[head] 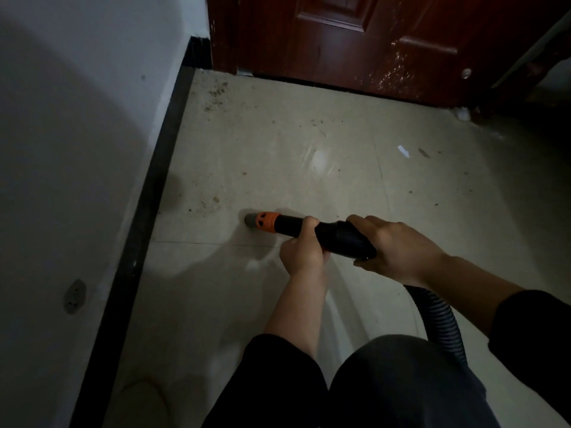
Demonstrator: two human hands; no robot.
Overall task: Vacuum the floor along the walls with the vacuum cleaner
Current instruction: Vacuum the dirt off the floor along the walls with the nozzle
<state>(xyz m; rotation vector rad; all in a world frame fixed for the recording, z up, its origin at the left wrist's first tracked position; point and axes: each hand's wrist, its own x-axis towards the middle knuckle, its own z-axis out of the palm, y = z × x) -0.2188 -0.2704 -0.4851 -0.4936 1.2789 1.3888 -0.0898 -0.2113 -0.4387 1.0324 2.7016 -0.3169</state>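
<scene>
Dark-trousered knees [386,384] fill the bottom edge of the view, with both bare forearms reaching forward over them. Just beyond, the left grip [301,250] has its fingers curled round the black tube of the vacuum nozzle [335,237], thumb side toward the tip. The right grip [398,248] holds the wider rear end of the same tube, its fingers wrapped over the top where the ribbed hose [440,316] joins. The hose curves down and back past the right knee. The nozzle lies nearly level and points left toward the wall [77,149], its orange collar [268,223] and grey tip [251,220] low over the pale floor tiles [293,143]. Whether the tip touches the tile cannot be told. It sits near the black skirting board [148,211] but apart from it, with brown crumbs [215,199] scattered on the floor between and just ahead. More dirt [216,94] lies in the far corner, where the skirting meets a reddish-brown door [355,41]. A small white scrap [403,150] lies on the tiles to the right, well apart from the nozzle. Low on the wall is a grey oval patch [74,296].
</scene>
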